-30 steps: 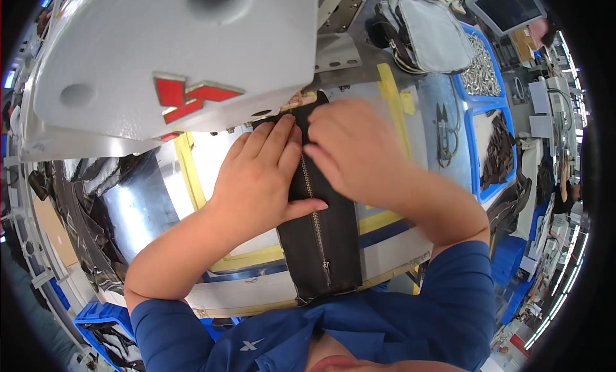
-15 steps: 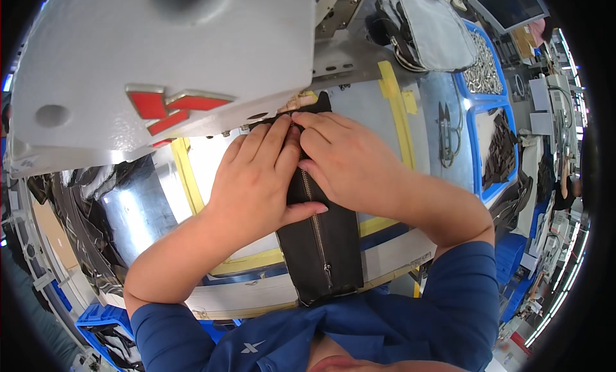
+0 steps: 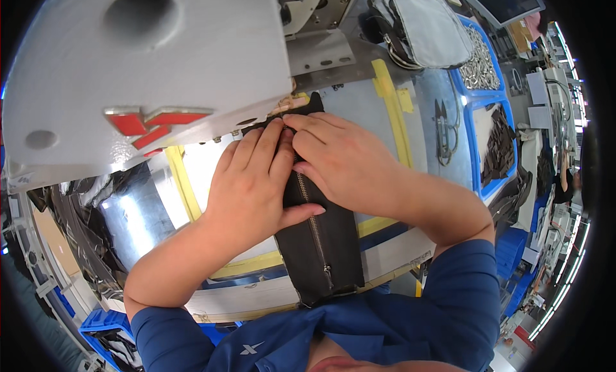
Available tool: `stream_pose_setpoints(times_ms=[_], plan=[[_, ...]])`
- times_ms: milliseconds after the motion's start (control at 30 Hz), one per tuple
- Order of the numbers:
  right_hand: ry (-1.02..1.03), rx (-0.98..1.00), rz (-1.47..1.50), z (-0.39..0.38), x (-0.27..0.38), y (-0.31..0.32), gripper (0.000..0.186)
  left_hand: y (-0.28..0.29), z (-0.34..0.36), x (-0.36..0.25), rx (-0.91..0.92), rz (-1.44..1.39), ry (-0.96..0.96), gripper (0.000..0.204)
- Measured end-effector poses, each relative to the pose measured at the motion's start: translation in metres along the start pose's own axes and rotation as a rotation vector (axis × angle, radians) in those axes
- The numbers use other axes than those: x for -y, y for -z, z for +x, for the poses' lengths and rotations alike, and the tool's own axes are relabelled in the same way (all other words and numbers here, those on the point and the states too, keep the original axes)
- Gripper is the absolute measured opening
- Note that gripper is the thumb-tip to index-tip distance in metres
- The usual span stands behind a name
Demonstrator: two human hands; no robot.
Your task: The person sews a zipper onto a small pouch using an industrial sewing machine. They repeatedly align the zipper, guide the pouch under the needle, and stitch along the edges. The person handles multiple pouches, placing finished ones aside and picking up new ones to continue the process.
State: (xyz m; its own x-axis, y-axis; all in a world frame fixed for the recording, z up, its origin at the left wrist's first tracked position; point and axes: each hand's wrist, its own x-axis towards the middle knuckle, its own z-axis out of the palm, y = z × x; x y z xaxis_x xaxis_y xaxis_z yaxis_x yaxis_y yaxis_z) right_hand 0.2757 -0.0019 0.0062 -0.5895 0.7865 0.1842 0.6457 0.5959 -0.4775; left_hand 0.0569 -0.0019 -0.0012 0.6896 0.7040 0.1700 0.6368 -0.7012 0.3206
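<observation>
A long black fabric piece (image 3: pixel 334 247) with a metal zipper (image 3: pixel 314 225) down its middle lies lengthwise in front of me. Its far end reaches the sewing machine head (image 3: pixel 154 70), at the upper left. My left hand (image 3: pixel 250 179) rests flat on the piece's left side, fingers stretched forward and thumb out across the zipper. My right hand (image 3: pixel 340 157) presses on the right side, its fingers slightly bent and the thumb near the zipper teeth. Both hands' fingertips almost meet close to the needle area, which the machine head partly hides. The zipper pull (image 3: pixel 328 272) hangs at the near end.
Yellow tape strips (image 3: pixel 393 115) mark the work surface. To the right lie scissors (image 3: pixel 443 131), a blue bin of metal parts (image 3: pixel 480 60) and a blue bin of dark pieces (image 3: pixel 497 144). A grey-and-black pouch (image 3: pixel 430 28) stands behind. Dark fabric (image 3: pixel 90 237) is piled on the left.
The machine head appears a little further left and lower in the picture. Both hands and the far end of the fabric shift slightly left; the hands' pose stays nearly the same.
</observation>
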Motion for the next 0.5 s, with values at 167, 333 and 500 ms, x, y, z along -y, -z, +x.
stream_pose_setpoints(times_ms=[167, 333, 500], plan=[[0.001, -0.038, -0.004, -0.002, -0.001, -0.002, 0.033, 0.002, 0.004, 0.000, 0.011, -0.016, -0.002, 0.103], [-0.094, 0.041, 0.116, -0.001, -0.012, 0.005, 0.033, -0.003, 0.000, 0.001, 0.027, 0.032, -0.034, 0.110], [-0.408, -0.125, -0.072, -0.026, -0.027, 0.084, 0.026, -0.001, -0.005, -0.004, 0.092, 0.124, 0.022, 0.110]])
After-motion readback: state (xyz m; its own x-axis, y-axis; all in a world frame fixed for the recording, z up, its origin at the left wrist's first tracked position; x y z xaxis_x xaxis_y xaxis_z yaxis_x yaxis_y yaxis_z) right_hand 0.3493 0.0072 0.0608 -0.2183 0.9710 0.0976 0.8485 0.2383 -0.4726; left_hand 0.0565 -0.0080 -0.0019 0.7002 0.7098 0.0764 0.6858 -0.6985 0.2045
